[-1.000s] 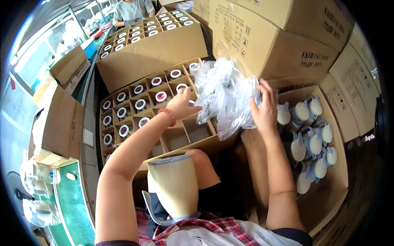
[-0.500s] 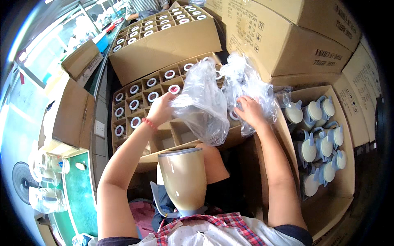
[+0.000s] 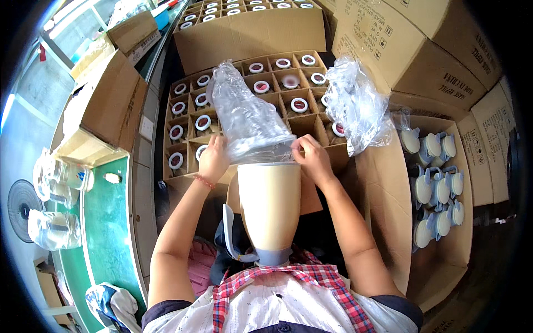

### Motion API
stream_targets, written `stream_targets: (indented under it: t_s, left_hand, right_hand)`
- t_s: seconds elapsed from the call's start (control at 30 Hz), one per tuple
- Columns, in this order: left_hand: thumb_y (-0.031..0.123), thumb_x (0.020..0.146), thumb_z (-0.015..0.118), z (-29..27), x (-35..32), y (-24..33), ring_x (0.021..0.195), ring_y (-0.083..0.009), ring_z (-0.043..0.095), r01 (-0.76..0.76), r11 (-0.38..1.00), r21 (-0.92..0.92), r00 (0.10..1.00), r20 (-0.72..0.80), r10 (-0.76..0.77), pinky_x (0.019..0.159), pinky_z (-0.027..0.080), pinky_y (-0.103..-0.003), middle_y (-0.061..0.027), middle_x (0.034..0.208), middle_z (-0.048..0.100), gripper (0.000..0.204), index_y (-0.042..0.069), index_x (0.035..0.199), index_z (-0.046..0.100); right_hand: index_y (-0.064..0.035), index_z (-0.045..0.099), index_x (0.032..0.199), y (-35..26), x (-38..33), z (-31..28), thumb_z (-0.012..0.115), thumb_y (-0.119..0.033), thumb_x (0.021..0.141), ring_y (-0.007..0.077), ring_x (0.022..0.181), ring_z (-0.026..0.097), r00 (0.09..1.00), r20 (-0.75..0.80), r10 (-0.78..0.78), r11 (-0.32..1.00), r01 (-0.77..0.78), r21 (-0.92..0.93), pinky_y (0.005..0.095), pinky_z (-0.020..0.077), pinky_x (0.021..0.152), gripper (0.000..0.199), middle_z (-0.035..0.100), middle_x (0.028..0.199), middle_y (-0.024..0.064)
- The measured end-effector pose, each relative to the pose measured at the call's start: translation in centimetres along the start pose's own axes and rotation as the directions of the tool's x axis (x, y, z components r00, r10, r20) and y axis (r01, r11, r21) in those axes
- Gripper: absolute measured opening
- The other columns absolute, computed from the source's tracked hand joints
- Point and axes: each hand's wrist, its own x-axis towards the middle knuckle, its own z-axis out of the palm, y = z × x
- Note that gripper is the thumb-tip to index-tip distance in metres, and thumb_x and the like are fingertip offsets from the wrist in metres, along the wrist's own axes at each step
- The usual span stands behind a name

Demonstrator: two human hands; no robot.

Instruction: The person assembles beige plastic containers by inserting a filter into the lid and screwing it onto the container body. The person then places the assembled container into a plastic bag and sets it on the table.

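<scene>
Stacking up at twelve and one o'clock, brown cardboard cartons [image 3: 444, 72] with dark printed panels on their sides lean over the work. Below them at twelve o'clock an open divided carton [image 3: 244, 105] holds rows of round white-rimmed lids in square cells; a second such carton [image 3: 250, 28] lies beyond it. At three o'clock another open carton [image 3: 383, 222] holds white handled jugs [image 3: 436, 191] laid in rows. A bundle of clear plastic bags [image 3: 355, 105] rests on the edge between the two cartons. At nine o'clock a green tabletop [image 3: 105, 233] carries bagged clear jugs [image 3: 55, 177], with an open brown box [image 3: 105, 105] above it.

At centre a cream blender jug [image 3: 269, 208] stands mouth-up against the person's body. Over its rim sits a clear plastic bag [image 3: 247, 116], puffed upward. The left hand [image 3: 214, 158] pinches the bag's edge at the jug's left rim; the right hand [image 3: 313, 158] pinches it at the right rim, both grips clenched on the film.
</scene>
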Motion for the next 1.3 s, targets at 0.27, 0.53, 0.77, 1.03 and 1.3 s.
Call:
stream_targets:
  t_s: [0.27,0.53,0.77,1.03,1.3]
  left_hand:
    - [-0.008,0.086,0.053,-5.7,-7.1,3.7,0.092,-0.0108,0.06,0.157,0.32,-0.934,0.971,0.086,-0.224,0.084,0.048,-0.026,-0.0018,0.098,0.065,0.017,0.0,0.099,0.06]
    - [0.002,0.087,0.05,-4.3,-10.3,2.9,0.06,-0.0086,0.047,0.479,0.442,-0.758,0.878,0.415,-0.24,0.057,0.038,-0.022,0.0003,0.072,0.053,0.007,0.002,0.091,0.055]
    - [0.006,0.093,0.046,-6.4,-16.3,6.4,0.067,-0.0066,0.052,0.468,-0.144,-0.872,0.665,0.455,-0.592,0.061,0.041,-0.02,0.0017,0.077,0.057,0.008,0.008,0.089,0.053]
    - [-0.004,0.088,0.047,-11.0,-22.6,11.6,0.065,-0.0054,0.044,0.339,0.445,-0.829,0.915,0.182,-0.36,0.053,0.034,-0.019,-0.0017,0.082,0.048,0.009,0.004,0.09,0.051]
    - [0.009,0.095,0.05,-6.8,-10.8,7.3,0.05,-0.0018,0.038,0.503,0.44,-0.744,0.849,0.33,-0.412,0.044,0.029,-0.018,0.0045,0.066,0.048,0.006,0.007,0.089,0.053]
  right_hand:
    - [-0.0016,0.05,0.082,-4.5,-5.1,-2.4,0.06,0.008,0.076,0.0307,0.079,0.058,0.955,-0.212,-0.208,0.953,0.247,0.175,0.0357,0.0485,0.072,0.015,0.058,0.086,0.0123]
    - [-0.0021,0.057,0.08,-3.8,-7.9,-3.8,0.063,0.005,0.067,0.035,0.078,0.061,0.957,0.234,-0.173,0.977,0.197,-0.082,0.0416,0.0498,0.069,0.016,0.061,0.081,0.0136]
    - [-0.0021,0.057,0.077,-7.7,-12.6,-5.5,0.062,0.001,0.07,0.033,0.071,0.063,0.909,0.398,-0.123,0.966,0.019,0.257,0.0404,0.0511,0.061,0.009,0.062,0.077,0.012]
    - [-0.0044,0.061,0.081,-7.9,-19.4,-6.9,0.063,-0.014,0.079,0.0272,0.071,0.063,0.774,0.582,-0.247,0.934,0.03,0.357,0.0371,0.0515,0.062,0.01,0.062,0.083,0.009]
    - [0.0,0.061,0.085,-9.4,-16.7,-5.4,0.069,-0.011,0.082,0.0172,0.064,0.062,0.921,0.39,0.003,0.901,-0.172,0.399,0.0284,0.0495,0.054,0.014,0.061,0.078,0.008]
